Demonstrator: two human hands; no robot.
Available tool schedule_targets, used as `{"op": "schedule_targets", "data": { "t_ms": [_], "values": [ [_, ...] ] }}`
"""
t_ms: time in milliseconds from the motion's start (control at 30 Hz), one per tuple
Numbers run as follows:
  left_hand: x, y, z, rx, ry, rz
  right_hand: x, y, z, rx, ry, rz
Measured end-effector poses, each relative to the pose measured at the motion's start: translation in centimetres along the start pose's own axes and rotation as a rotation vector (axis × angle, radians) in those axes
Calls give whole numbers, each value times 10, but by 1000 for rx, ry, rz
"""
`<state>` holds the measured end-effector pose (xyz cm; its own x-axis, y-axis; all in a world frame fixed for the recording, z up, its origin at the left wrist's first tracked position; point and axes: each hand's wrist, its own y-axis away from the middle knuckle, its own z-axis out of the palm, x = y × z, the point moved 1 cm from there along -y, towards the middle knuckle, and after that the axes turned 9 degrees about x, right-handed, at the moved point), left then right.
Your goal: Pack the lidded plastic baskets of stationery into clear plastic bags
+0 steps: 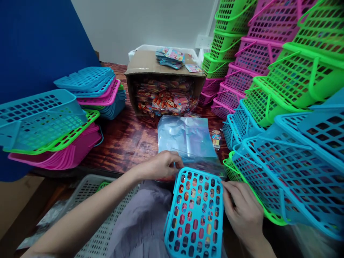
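A blue plastic basket (199,209) with a slotted top stands tilted in front of me, and colourful printed contents show through its slots. My right hand (243,208) is closed at the basket's upper right edge, thumb and fingers on the rim. My left hand (163,165) has its fingers curled together just by the upper left corner. Whatever those fingers pinch is too small or hidden to make out. Clear plastic bags (185,138) lie flat on the table beyond both hands, their near edge close to the left fingertips.
An open cardboard box (166,91) of printed packets stands at the back, with more packets (170,57) on top. Baskets and lids (53,122) are stacked on the left. Tall stacks of filled baskets (285,86) crowd the right. A grey crate (102,222) sits below, left of my lap.
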<state>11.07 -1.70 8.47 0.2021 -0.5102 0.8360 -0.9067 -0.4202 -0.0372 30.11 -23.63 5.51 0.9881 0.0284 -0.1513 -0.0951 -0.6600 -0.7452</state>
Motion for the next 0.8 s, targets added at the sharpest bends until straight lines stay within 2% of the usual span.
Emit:
{"op": "schedule_targets", "data": {
  "t_ms": [167, 333, 433, 633, 800],
  "values": [
    [2, 2, 10, 136, -138, 48, 1, -1, -2, -16, 1, -12],
    [8, 14, 31, 422, -112, 26, -2, 1, -3, -13, 3, -28],
    [9, 26, 46, 545, -248, 77, -6, 2, -5, -24, 5, -71],
    [4, 52, 62, 615, -580, 424, -12, 15, -13, -79, -47, -103],
    [-5, 76, 69, 585, -626, 523, -22, 34, -20, -100, -74, -136]
  ]
}}
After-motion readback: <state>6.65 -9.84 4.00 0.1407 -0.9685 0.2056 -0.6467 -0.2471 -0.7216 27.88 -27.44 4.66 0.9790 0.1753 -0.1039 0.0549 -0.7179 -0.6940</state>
